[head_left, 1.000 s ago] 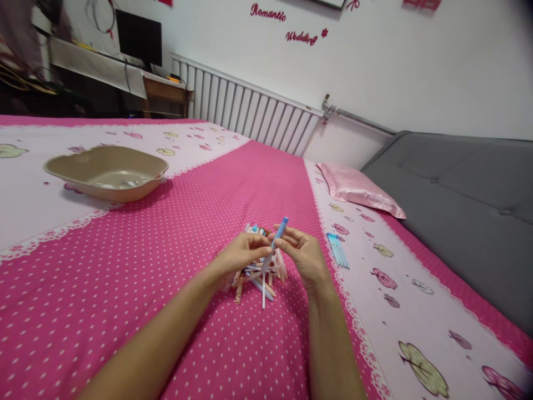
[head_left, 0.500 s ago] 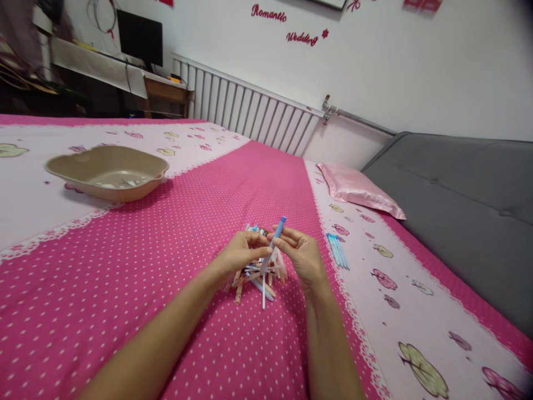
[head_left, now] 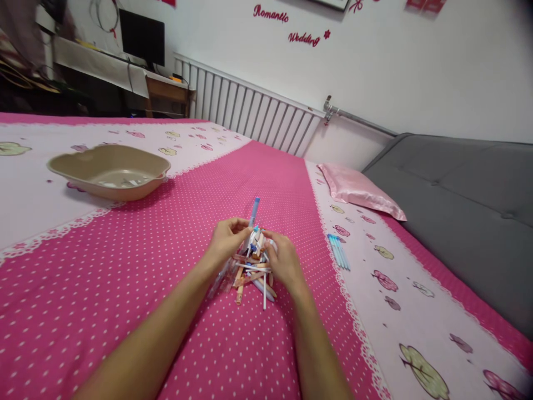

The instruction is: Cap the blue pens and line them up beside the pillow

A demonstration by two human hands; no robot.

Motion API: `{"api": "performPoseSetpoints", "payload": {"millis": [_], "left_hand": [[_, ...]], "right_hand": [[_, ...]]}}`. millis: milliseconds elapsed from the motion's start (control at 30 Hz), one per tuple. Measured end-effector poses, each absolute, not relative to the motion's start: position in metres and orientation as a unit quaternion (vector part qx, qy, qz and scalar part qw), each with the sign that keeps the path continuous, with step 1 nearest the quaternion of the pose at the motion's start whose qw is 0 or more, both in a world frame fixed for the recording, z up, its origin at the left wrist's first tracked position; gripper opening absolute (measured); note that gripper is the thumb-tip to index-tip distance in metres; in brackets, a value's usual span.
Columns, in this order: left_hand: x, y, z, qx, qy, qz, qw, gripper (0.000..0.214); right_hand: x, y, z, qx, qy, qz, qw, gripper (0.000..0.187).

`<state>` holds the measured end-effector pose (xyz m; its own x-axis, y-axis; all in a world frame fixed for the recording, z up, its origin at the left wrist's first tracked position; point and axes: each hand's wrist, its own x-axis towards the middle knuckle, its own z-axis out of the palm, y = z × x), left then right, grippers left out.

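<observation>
Pink bed (head_left: 233, 344) is carrying the pen pile (head_left: 252, 270) well in from its headboard edge; the blue pen (head_left: 255, 209) is now leaving the two-handed hold, left hand (head_left: 227, 240) pinching it, freed right hand (head_left: 285, 261) hovering pileside, grip unclear.

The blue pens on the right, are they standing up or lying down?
Lying down: the pens rest side by side on the bed, with none pointing upward.
</observation>
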<state>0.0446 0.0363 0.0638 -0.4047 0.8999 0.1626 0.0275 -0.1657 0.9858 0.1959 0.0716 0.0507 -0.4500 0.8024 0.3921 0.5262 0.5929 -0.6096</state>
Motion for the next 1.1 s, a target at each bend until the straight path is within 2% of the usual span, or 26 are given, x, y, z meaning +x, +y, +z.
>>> {"api": "performPoseSetpoints", "payload": {"millis": [267, 633, 867, 1100], "left_hand": [[0.043, 0.038, 0.063, 0.424, 0.565, 0.636, 0.311, 0.019], [0.045, 0.036, 0.065, 0.427, 0.572, 0.627, 0.312, 0.022], [0.046, 0.036, 0.066, 0.444, 0.571, 0.616, 0.313, 0.022], [0.047, 0.036, 0.064, 0.503, 0.593, 0.567, 0.272, 0.025]], "right_hand": [[0.178, 0.065, 0.031, -0.364, -0.903, 0.109, 0.200, 0.030], [0.179, 0.063, 0.034, -0.383, -0.902, 0.082, 0.182, 0.029], [0.183, 0.068, 0.034, -0.384, -0.872, 0.161, 0.259, 0.034], [0.196, 0.072, 0.057, -0.374, -0.737, 0.347, 0.444, 0.023]]}}
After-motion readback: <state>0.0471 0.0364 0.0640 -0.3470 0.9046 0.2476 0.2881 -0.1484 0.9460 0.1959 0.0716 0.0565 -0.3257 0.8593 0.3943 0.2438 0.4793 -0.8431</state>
